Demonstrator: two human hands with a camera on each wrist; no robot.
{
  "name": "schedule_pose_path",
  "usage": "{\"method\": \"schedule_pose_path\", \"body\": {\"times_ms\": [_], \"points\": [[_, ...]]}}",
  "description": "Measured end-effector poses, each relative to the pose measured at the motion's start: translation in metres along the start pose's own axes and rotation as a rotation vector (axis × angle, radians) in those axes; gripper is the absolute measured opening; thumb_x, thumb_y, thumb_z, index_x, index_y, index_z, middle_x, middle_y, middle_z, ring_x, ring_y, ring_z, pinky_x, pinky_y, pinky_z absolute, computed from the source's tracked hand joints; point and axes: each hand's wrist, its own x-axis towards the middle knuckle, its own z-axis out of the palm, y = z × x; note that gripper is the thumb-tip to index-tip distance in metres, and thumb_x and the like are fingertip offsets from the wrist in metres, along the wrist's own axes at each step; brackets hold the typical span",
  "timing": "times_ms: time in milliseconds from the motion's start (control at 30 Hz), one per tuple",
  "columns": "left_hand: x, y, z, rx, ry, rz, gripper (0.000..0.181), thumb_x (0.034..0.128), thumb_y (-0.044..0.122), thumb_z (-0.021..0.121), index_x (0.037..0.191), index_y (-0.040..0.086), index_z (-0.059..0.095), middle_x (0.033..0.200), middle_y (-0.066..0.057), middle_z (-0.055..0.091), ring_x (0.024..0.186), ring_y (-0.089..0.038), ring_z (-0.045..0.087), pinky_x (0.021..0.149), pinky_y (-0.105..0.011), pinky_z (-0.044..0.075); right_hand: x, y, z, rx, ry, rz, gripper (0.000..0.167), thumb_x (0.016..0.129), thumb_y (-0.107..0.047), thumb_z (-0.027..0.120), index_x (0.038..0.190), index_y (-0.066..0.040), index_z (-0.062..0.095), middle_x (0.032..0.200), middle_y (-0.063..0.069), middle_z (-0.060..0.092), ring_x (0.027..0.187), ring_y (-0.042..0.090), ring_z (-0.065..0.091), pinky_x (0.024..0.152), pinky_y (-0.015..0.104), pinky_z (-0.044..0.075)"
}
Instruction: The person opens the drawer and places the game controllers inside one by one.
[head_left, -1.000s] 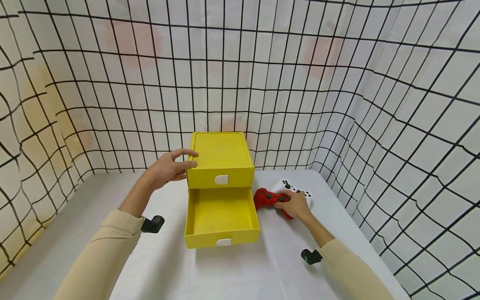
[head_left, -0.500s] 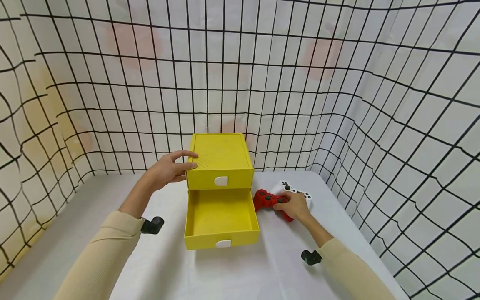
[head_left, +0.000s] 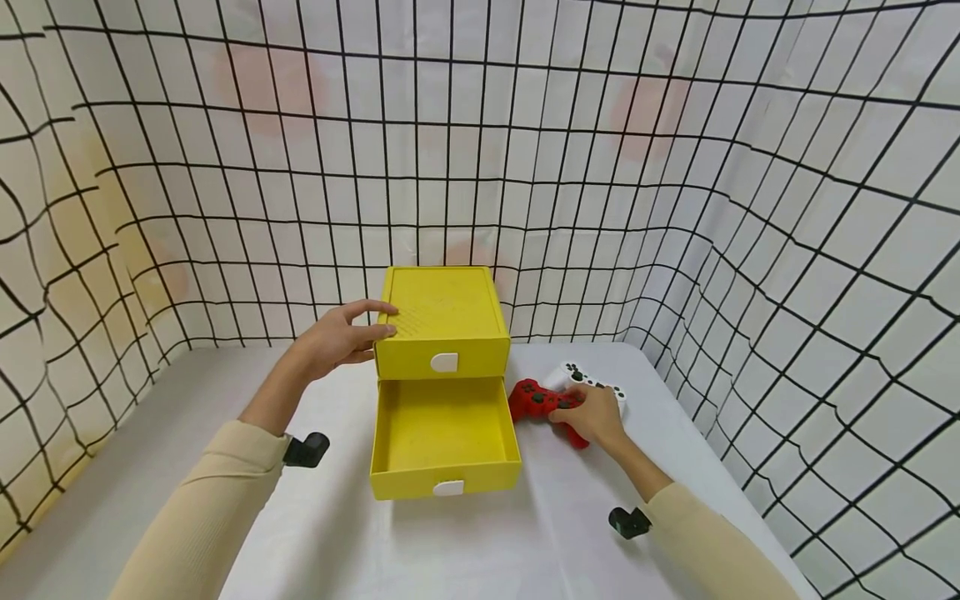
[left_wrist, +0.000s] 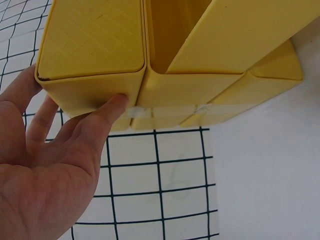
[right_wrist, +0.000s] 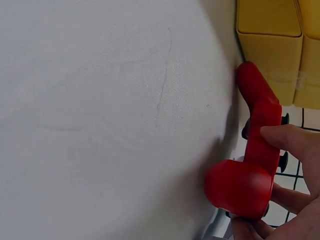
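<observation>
A yellow drawer unit stands mid-table. Its lower visible drawer is pulled out, with nothing inside; the one above is closed. My left hand rests on the unit's left top edge, and the left wrist view shows one finger against the side wall. To the right of the unit, my right hand grips a red game controller by its near right part. In the right wrist view the controller is edge-on, one handle beside the unit. Behind it lies a white game controller, partly hidden.
A black grid net over white cloth encloses the table at the back and sides. In the left wrist view a third yellow section sits beyond the pulled-out drawer. A black wrist camera juts from the left sleeve.
The red controller's near handle and my right wrist have shifted slightly towards me. My left hand and the drawer unit stay as they were.
</observation>
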Motion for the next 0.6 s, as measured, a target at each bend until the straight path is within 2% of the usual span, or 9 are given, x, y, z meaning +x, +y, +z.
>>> {"method": "schedule_pose_path", "body": {"times_ms": [133, 267, 367, 600], "points": [[0.000, 0.000, 0.000, -0.005, -0.003, -0.002, 0.051, 0.1001, 0.031, 0.066, 0.147, 0.019, 0.050, 0.133, -0.015, 0.061, 0.105, -0.020, 0.064, 0.105, -0.038, 0.053, -0.003, -0.001, -0.003, 0.018, 0.039, -0.020, 0.044, 0.073, -0.030, 0.086, 0.107, -0.005, 0.076, 0.102, 0.018, 0.073, 0.111, 0.040, 0.052, 0.088, 0.047, 0.042], [0.000, 0.000, 0.000, -0.005, -0.005, -0.001, 0.051, 0.1003, 0.031, 0.066, 0.147, 0.019, 0.049, 0.135, -0.015, 0.060, 0.107, -0.021, 0.064, 0.106, -0.039, 0.052, -0.006, -0.006, -0.012, 0.019, 0.046, -0.026, 0.044, 0.074, -0.029, 0.086, 0.109, -0.005, 0.074, 0.100, 0.022, 0.069, 0.104, 0.037, 0.048, 0.074, 0.039, 0.043], [0.000, 0.000, 0.000, -0.006, -0.008, 0.002, 0.051, 0.1002, 0.031, 0.066, 0.147, 0.019, 0.049, 0.136, -0.015, 0.060, 0.107, -0.021, 0.065, 0.106, -0.040, 0.052, -0.008, -0.012, -0.023, 0.022, 0.039, -0.033, 0.045, 0.076, -0.029, 0.085, 0.111, -0.004, 0.073, 0.098, 0.023, 0.066, 0.100, 0.035, 0.047, 0.064, 0.032, 0.041], [0.000, 0.000, 0.000, -0.009, -0.015, 0.004, 0.051, 0.1005, 0.030, 0.066, 0.147, 0.018, 0.049, 0.134, -0.015, 0.060, 0.103, -0.019, 0.064, 0.104, -0.037, 0.054, -0.011, -0.029, -0.059, 0.022, 0.031, -0.076, 0.042, 0.078, -0.030, 0.083, 0.110, -0.005, 0.074, 0.093, 0.023, 0.068, 0.103, 0.038, 0.050, 0.061, 0.030, 0.045]]}}
